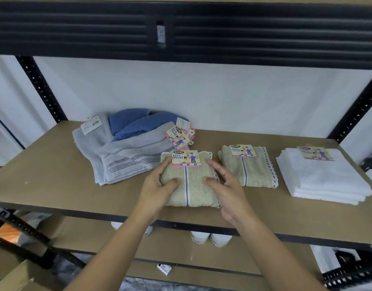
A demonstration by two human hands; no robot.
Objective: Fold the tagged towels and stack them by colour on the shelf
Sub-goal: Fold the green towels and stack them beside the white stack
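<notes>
A folded beige towel [191, 185] with a dark stripe down its middle is laid at the near edge of the shelf [55, 175], about midway along it. It is flanked by both hands. The left hand [157, 185] is set against its left side, fingers nearly straight along the edge and thumb pressed onto the top. The right hand [227, 185] is spread at its right side, fingers loosely bent at the edge and thumb laid on the top. A card tag [186, 158] at the far end of this towel is printed "ENE Face Towel" above a cartoon picture.

Just to the right, a second folded beige towel [252, 173] is placed, carrying the same "ENE Face Towel" tag [243, 151]. Further right, well apart, a stack of white towels [323, 177] is topped by a like tag [316, 153], of which only "ENE" can be read.

To the left, loosely heaped grey striped towels [126, 158] are seen, with blue towels [134, 122] piled at the far side. More "ENE Face Towel" tags [176, 137] are fanned beside the heap, and a white barcode label [90, 124], too blurred to read, is attached at its far left.
</notes>
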